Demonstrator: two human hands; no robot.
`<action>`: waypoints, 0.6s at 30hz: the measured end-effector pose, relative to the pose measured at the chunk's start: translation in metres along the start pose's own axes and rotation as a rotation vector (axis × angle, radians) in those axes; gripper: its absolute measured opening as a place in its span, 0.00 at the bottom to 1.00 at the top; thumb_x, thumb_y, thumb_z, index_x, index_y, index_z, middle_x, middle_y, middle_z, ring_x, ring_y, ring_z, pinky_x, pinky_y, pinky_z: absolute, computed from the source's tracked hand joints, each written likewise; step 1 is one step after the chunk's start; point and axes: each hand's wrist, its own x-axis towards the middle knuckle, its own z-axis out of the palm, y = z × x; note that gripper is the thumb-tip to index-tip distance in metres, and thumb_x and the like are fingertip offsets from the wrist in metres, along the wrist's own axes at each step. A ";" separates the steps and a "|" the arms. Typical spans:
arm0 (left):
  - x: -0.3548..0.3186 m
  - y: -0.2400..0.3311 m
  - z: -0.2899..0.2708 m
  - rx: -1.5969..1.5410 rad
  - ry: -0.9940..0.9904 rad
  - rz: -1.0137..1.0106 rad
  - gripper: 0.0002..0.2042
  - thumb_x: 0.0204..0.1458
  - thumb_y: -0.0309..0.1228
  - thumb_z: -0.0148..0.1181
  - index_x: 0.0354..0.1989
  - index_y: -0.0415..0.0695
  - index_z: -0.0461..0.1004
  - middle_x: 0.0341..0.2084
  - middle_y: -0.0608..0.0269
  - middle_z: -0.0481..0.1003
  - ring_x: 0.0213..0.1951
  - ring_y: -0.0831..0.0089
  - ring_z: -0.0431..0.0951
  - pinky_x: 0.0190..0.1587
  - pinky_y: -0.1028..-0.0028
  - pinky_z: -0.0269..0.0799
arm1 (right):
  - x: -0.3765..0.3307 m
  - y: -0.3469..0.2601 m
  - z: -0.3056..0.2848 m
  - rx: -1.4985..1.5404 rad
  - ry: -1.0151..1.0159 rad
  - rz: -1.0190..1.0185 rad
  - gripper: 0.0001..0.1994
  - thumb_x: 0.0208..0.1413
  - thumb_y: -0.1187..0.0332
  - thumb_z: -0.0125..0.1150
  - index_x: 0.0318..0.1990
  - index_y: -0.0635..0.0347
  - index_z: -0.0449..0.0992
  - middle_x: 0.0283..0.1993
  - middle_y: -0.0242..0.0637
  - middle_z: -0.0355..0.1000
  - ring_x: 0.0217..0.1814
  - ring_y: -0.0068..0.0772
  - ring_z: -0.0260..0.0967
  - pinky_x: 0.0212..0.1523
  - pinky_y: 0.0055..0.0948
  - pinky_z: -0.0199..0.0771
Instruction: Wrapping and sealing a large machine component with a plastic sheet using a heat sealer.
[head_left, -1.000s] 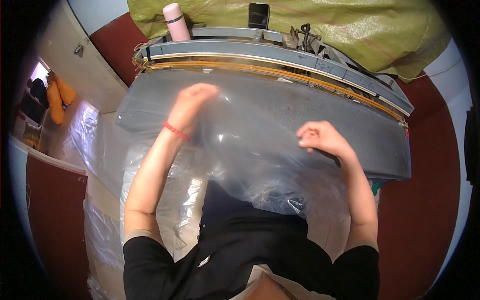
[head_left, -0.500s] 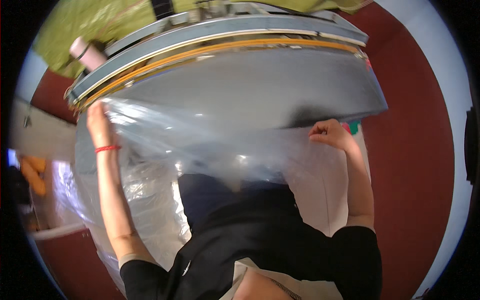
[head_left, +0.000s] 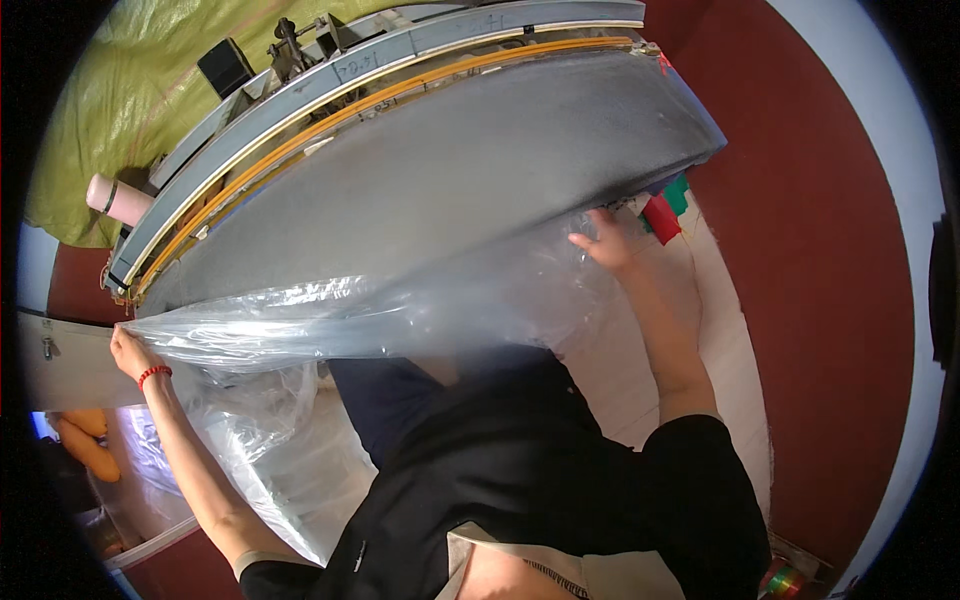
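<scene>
A large clear plastic sheet [head_left: 400, 315] stretches between my two hands, just off the near edge of a grey padded table [head_left: 440, 170]. My left hand [head_left: 128, 348], with a red band on the wrist, grips the sheet's left end by the table's left corner. My right hand [head_left: 608, 240] holds the sheet's right end near the table's right corner. More clear plastic [head_left: 270, 440] hangs bunched down below the left arm, in front of my dark clothing.
A yellow-orange strip and metal rails [head_left: 380, 75] run along the table's far side. A pink cylinder [head_left: 118, 200] stands at the far left by an olive-green cover [head_left: 120, 90]. Red and green items [head_left: 665, 208] lie by the right corner. The floor [head_left: 800, 250] is dark red.
My view has swung to the right and tilted. My hands have drawn further apart, the left one out to the table's left corner, pulling the plastic sheet taut along the table's near edge.
</scene>
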 end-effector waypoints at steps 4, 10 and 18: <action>-0.001 0.001 -0.001 0.008 0.042 -0.007 0.08 0.53 0.33 0.48 0.24 0.44 0.66 0.14 0.76 0.58 0.17 0.86 0.56 0.19 0.83 0.52 | 0.017 -0.014 0.038 -0.101 0.109 -0.046 0.23 0.43 0.60 0.60 0.44 0.67 0.68 0.45 0.49 0.67 0.49 0.44 0.63 0.50 0.35 0.61; 0.000 -0.001 -0.002 -0.015 0.041 0.002 0.10 0.52 0.33 0.47 0.20 0.47 0.63 0.13 0.77 0.58 0.17 0.86 0.56 0.19 0.83 0.51 | 0.037 -0.018 0.056 0.676 0.233 0.418 0.16 0.42 0.72 0.56 0.41 0.70 0.70 0.40 0.39 0.71 0.44 0.31 0.65 0.46 0.26 0.62; -0.002 -0.004 -0.004 0.021 0.070 -0.026 0.08 0.53 0.33 0.47 0.26 0.45 0.66 0.15 0.76 0.59 0.17 0.86 0.56 0.19 0.83 0.52 | 0.010 -0.018 -0.029 0.658 -0.425 0.295 0.08 0.46 0.66 0.59 0.29 0.61 0.74 0.23 0.24 0.65 0.25 0.17 0.60 0.27 0.19 0.60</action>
